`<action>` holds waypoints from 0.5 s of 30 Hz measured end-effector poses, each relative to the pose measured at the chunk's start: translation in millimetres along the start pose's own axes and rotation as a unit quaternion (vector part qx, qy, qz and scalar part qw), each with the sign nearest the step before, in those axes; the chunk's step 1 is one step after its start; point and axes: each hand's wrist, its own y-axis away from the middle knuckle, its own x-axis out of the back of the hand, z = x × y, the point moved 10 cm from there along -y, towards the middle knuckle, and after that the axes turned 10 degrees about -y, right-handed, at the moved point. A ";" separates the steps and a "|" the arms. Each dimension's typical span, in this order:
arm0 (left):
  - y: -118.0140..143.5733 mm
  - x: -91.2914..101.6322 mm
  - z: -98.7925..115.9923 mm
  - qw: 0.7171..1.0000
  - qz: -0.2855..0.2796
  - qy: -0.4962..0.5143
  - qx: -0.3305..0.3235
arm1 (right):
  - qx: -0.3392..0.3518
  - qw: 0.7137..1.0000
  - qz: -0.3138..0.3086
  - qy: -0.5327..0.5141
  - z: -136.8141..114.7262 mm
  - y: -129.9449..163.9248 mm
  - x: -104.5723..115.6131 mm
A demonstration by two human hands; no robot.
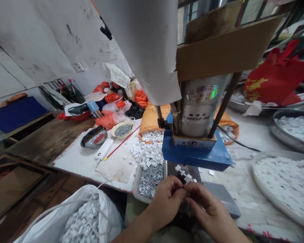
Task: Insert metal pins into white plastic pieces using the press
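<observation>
My left hand point(167, 197) and my right hand point(209, 207) meet fingertip to fingertip in front of the blue press point(197, 157). Both are closed in a pinch; whatever lies between the fingers is too small or hidden to name. Just beyond the fingertips, small white plastic pieces point(184, 174) sit in a row under the press head. Beside my left hand stands a clear plastic tub point(136, 189), with metal nails point(150, 179) in its near part and white plastic pieces point(152, 158) at its far end.
A grey pedal-like block point(221, 197) lies right of my right hand. Farther right are a round tray point(258, 155) and a metal basin point(277, 123) of white pieces. A white sack point(111, 209) of pieces stands lower left. A bowl point(114, 131) of nails and a red stick point(123, 141) lie left.
</observation>
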 end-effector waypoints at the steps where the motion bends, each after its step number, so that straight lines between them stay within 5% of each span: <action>1: -0.2 0.8 1.2 1.000 0.002 0.005 -0.002 | 0.003 1.000 0.000 0.000 -2.1 -0.7 -0.2; 15: -0.3 0.2 0.7 0.999 0.031 0.004 -0.012 | -0.050 0.989 0.031 -0.132 8.6 -1.4 -1.0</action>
